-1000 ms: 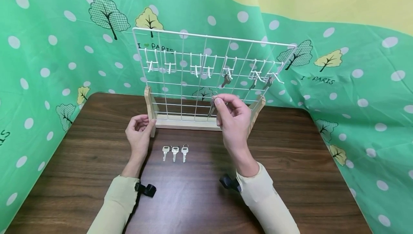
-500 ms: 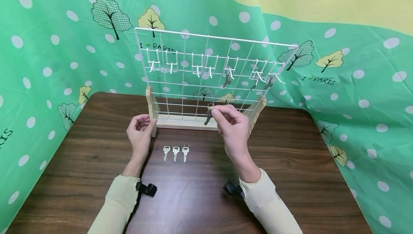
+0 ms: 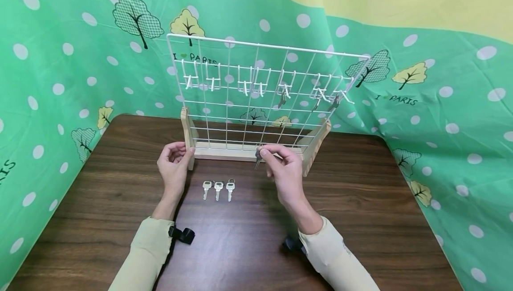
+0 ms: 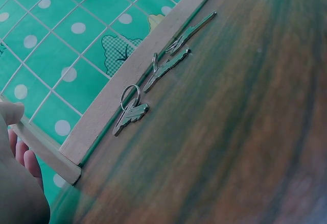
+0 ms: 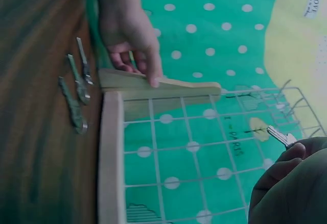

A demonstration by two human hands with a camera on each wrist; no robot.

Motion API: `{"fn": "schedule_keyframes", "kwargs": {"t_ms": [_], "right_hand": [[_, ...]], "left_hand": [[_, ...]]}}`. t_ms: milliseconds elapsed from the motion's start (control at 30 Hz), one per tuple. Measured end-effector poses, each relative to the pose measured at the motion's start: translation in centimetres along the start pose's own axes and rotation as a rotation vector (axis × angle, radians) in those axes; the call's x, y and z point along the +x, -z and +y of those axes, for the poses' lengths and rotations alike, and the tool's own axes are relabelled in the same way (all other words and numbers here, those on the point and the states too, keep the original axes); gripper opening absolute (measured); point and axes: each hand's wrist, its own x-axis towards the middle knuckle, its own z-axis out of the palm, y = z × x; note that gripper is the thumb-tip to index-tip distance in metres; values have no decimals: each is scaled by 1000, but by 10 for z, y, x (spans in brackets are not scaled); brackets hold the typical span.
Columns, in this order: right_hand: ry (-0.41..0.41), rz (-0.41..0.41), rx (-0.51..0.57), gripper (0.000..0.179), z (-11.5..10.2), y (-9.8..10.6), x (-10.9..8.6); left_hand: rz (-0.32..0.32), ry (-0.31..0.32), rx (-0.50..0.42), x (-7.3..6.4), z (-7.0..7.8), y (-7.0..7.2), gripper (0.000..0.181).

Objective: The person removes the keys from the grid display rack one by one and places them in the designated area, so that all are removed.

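I have the right hand [image 3: 286, 170] pinching a silver metal key [image 3: 258, 161] between thumb and fingers, in front of the pale wooden base bar [image 3: 224, 153] of a white wire grid rack [image 3: 258, 44]. My left hand [image 3: 174, 167] grips the rack's pale wooden left upright [image 3: 186, 124]. Nearer me, three flat silver keys [image 3: 218, 187] lie in a row on the dark brown wood-grain table [image 3: 236, 246]. Three more keys [image 3: 282, 99] hang from white wire hooks [image 3: 319, 93] at the grid's right.

seven keys [image 3: 218, 186], seven hooks [image 3: 213, 84], one rack [image 3: 228, 154]
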Motion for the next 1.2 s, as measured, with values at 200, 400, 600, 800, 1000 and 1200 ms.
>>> {"fn": "schedule_keyframes", "kwargs": {"t_ms": [200,400,600,800,1000,1200], "right_hand": [[-82,-15,-19,6,17,1,-7],[-154,-55,-81,13,34,2,-15],[-223,-77,-98,14,47,5,-20],[-284,-93,-119,12,56,9,-22],[-330,-107,-144,9,67,12,-22],[-343,-146,-168,9,75,16,-19]], "left_hand": [[-2,3,-4,-1,2,0,29],[-5,6,2,-1,3,-1,29],[-4,8,3,0,1,-1,30],[1,5,0,0,-1,0,29],[0,1,-3,0,-1,0,29],[-2,-1,13,0,0,0,29]]}}
